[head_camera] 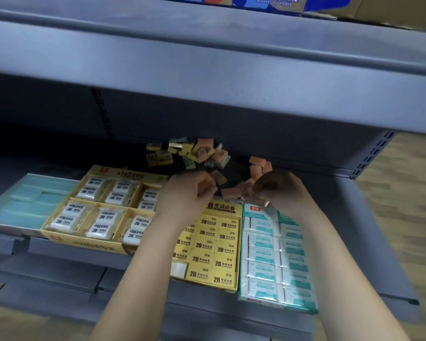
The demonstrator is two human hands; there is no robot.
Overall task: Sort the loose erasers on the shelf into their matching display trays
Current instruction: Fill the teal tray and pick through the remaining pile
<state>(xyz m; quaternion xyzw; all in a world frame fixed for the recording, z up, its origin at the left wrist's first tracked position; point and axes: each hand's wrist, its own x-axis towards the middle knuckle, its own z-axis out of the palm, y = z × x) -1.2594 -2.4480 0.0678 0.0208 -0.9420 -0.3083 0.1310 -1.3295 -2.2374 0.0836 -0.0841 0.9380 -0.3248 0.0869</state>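
Observation:
A pile of loose yellow, pink and grey erasers lies at the back of the shelf, with more pink erasers to its right. In front stand a tray of white 2B erasers, a yellow 2B tray and a teal-and-white tray. My left hand hovers over the back of the yellow trays with its fingers curled; its palm is hidden. My right hand pinches a small clear-wrapped eraser at the back edge of the teal-and-white tray. A pink eraser lies between my hands.
An empty pale teal tray sits at the far left of the shelf. The upper shelf's grey front overhangs the pile and hides its back part. A slotted upright marks the shelf's right end, with wooden floor beyond.

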